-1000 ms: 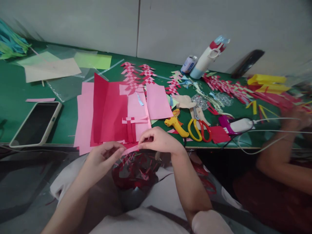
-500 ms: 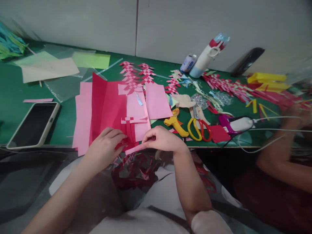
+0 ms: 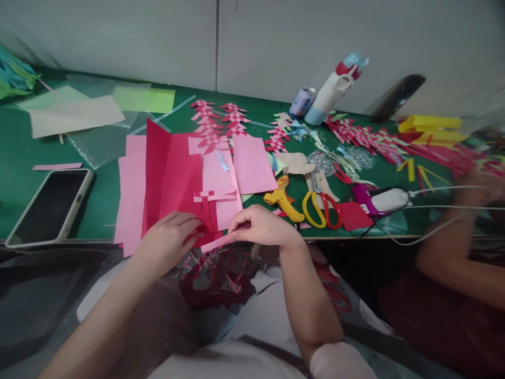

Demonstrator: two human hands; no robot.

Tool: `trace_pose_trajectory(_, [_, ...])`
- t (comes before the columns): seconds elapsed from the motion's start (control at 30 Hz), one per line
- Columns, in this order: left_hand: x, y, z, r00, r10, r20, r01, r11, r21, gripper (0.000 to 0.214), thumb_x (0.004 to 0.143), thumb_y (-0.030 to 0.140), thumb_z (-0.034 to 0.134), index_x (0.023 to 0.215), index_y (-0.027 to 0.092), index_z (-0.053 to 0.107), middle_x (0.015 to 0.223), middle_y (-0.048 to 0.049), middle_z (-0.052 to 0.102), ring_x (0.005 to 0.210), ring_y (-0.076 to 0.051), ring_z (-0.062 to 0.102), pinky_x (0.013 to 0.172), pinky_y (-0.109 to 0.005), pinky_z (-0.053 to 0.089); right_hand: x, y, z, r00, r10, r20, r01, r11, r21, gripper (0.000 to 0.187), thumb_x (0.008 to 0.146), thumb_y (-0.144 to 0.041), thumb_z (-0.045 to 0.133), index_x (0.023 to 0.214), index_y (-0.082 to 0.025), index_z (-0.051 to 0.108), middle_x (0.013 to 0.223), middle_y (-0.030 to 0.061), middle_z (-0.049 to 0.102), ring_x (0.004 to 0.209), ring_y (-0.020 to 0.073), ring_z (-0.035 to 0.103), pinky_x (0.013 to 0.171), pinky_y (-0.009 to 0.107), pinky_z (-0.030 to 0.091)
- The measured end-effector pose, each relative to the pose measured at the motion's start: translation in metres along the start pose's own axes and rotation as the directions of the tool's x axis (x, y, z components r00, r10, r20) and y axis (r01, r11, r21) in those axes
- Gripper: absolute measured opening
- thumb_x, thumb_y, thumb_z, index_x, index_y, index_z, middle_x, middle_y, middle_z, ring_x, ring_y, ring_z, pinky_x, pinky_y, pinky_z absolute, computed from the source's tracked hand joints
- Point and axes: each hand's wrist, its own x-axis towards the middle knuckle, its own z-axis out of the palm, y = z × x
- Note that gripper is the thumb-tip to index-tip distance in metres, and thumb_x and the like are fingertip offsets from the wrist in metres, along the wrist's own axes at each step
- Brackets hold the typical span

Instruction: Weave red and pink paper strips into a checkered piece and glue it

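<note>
My right hand (image 3: pixel 256 226) pinches a narrow pink paper strip (image 3: pixel 213 243) at the table's front edge, and the strip points left. My left hand (image 3: pixel 173 237) is bent over the lower part of the red paper sheet (image 3: pixel 173 179). Its thumb and fingers are apart near the strip's free end, with nothing visible between them. Just beyond both hands, a small piece of woven red and pink strips (image 3: pixel 209 197) lies on the papers. Pink sheets (image 3: pixel 132 195) lie under the red one, and another pink sheet (image 3: pixel 252 163) is to the right.
On the green table (image 3: pixel 106 210) are a phone (image 3: pixel 49 205), scissors (image 3: pixel 315 200), a yellow glue gun (image 3: pixel 286 202), a can (image 3: pixel 302 101) and a bottle (image 3: pixel 331 95). Woven checkered paper pieces (image 3: pixel 205 123) lie behind. Another person's arm (image 3: pixel 445 247) is at the right.
The view has shifted slightly. My left thumb and fingers have drawn a little away from the strip's end, while my right hand keeps its pinch on the strip.
</note>
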Motion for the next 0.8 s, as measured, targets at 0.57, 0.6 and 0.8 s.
trace_pose_trajectory(0.57, [0.0015, -0.0027, -0.0014, 1.000, 0.004, 0.001, -0.004, 0.998, 0.056, 0.028, 0.094, 0.026, 0.042, 0.101, 0.016, 0.068, 0.102, -0.0088, 0.072, 0.093, -0.024, 0.066, 0.081, -0.038, 0.052, -0.0007, 0.0038, -0.0005, 1.000, 0.004, 0.010, -0.004, 1.000, -0.005, 0.015, 0.077, -0.028, 0.071, 0.074, -0.015, 0.075, 0.070, 0.0011, 0.071, 0.065, 0.0105, 0.059, 0.061, 0.021, 0.039])
trace_pose_trajectory(0.6, [0.0018, -0.0021, -0.0015, 1.000, -0.005, -0.004, 0.005, 0.998, 0.068, 0.028, 0.094, 0.026, 0.042, 0.100, 0.016, 0.068, 0.101, -0.0086, 0.073, 0.092, -0.025, 0.066, 0.078, -0.038, 0.053, -0.0008, 0.0038, -0.0006, 1.000, 0.014, 0.012, -0.014, 1.000, -0.006, 0.015, 0.077, -0.028, 0.071, 0.074, -0.015, 0.075, 0.069, 0.0009, 0.070, 0.065, 0.0105, 0.058, 0.061, 0.021, 0.039])
trace_pose_trajectory(0.8, [0.0033, -0.0024, 0.0013, 0.991, -0.117, -0.069, 0.124, 0.986, 0.107, 0.027, 0.094, 0.029, 0.043, 0.105, 0.018, 0.065, 0.094, -0.0076, 0.073, 0.079, -0.023, 0.069, 0.063, -0.032, 0.051, -0.0005, 0.0037, -0.0013, 1.000, 0.018, 0.019, -0.017, 1.000, -0.009, 0.014, 0.077, -0.028, 0.070, 0.073, -0.015, 0.074, 0.069, 0.0010, 0.069, 0.065, 0.0109, 0.059, 0.061, 0.021, 0.039])
